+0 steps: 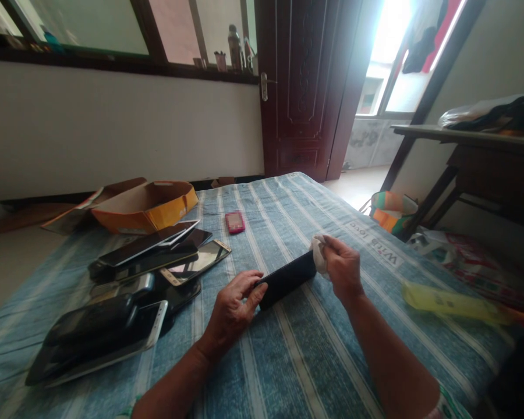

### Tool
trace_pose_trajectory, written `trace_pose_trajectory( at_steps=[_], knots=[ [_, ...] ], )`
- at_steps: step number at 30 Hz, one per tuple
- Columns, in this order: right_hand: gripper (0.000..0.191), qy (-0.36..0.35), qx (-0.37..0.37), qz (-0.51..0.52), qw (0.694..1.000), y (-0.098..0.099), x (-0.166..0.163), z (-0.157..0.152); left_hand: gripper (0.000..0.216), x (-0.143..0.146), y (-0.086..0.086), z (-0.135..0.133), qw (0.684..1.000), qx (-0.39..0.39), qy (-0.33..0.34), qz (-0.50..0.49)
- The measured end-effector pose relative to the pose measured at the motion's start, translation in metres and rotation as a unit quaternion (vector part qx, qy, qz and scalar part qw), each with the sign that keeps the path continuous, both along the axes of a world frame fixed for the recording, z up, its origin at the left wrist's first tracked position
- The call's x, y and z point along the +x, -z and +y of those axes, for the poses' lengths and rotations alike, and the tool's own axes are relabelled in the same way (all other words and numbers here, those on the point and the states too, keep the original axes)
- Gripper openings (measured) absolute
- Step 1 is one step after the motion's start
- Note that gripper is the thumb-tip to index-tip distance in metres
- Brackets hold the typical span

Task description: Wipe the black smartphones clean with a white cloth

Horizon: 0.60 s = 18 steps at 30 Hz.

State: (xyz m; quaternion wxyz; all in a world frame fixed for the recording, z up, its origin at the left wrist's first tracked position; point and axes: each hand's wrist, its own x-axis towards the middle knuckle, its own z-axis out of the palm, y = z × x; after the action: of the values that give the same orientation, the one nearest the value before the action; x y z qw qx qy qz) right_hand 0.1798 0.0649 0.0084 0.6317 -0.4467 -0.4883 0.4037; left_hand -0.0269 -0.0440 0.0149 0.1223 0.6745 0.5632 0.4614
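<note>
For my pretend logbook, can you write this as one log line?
left hand: holding dark device | right hand: pinching white wipe at device's other end | pink device: lying on striped cloth

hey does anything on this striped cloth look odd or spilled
The pile of devices at left looks messy: they overlap at mixed angles, near an open orange box. I see no spill, nor clear damage to the dark device in the left hand.

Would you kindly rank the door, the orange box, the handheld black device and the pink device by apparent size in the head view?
Largest to smallest:
1. Door
2. Orange box
3. Handheld black device
4. Pink device
</note>
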Motion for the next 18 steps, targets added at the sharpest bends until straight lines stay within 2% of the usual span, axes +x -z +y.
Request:
trace_pose_trajectory(
  at_steps=[4, 8, 12, 18],
  knots=[
    [0.030, -0.021, -0.067, 0.114, 0.991, 0.0007, -0.0011, 0.0033, 0.020, 0.0012, -0.0023, 0.0029, 1.000, -0.005, 0.003, -0.018],
    [0.032, -0.037, -0.098, 0.164, 0.981, 0.0025, -0.0007, 0.0051, 0.019, 0.0029, -0.0036, 0.0039, 0.999, -0.024, 0.014, -0.033],
    [0.032, -0.075, -0.124, 0.169, 0.975, 0.0051, 0.0024, 0.0072, 0.018, 0.0037, -0.0058, 0.0056, 0.999, -0.027, 0.017, -0.033],
    [0.029, -0.166, -0.136, 0.124, 0.969, 0.0031, 0.0068, 0.0030, 0.017, 0.0039, -0.0075, 0.0068, 0.999, -0.029, 0.021, -0.033]
  ],
)
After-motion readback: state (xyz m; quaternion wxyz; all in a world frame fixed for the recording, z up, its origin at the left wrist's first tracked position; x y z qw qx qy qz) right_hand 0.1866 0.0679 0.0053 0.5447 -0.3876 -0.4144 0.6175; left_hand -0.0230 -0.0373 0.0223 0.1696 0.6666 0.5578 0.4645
